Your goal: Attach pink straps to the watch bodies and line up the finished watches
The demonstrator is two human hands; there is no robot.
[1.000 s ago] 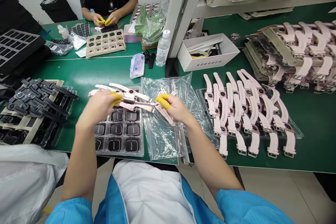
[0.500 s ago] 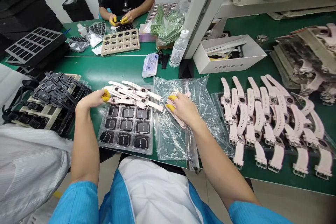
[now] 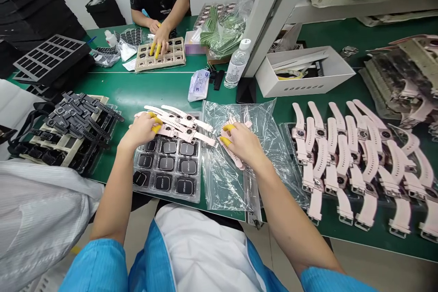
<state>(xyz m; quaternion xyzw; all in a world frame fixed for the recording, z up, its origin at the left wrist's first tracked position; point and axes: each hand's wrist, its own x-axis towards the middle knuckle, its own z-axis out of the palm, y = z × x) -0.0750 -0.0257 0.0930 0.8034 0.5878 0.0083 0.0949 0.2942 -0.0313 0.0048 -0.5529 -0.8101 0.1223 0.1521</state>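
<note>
My left hand (image 3: 143, 128), with yellow finger covers, is closed on the left end of a pile of pink smartwatches (image 3: 188, 133). The pile lies across the far part of a clear compartment tray (image 3: 175, 196) with dark square pieces (image 3: 166, 164) in its pockets. My right hand (image 3: 243, 142), its thumb and finger also in yellow covers, is closed over a pink watch strap (image 3: 235, 159) on a clear plastic bag (image 3: 227, 191). The palm hides most of what lies under it.
Rows of pink watches (image 3: 342, 157) fill the right side. Dark watches (image 3: 73, 116) are heaped on trays at left. A bottle (image 3: 237, 65), a white box (image 3: 306, 83) and a post (image 3: 270, 13) stand behind. Across the table, a co-worker's hand (image 3: 160, 40) reaches over a beige tray (image 3: 179, 60).
My left hand has moved right, onto the pile of pink watches. My right hand stays nearly in place. The co-worker's hand has come forward over the beige tray.
</note>
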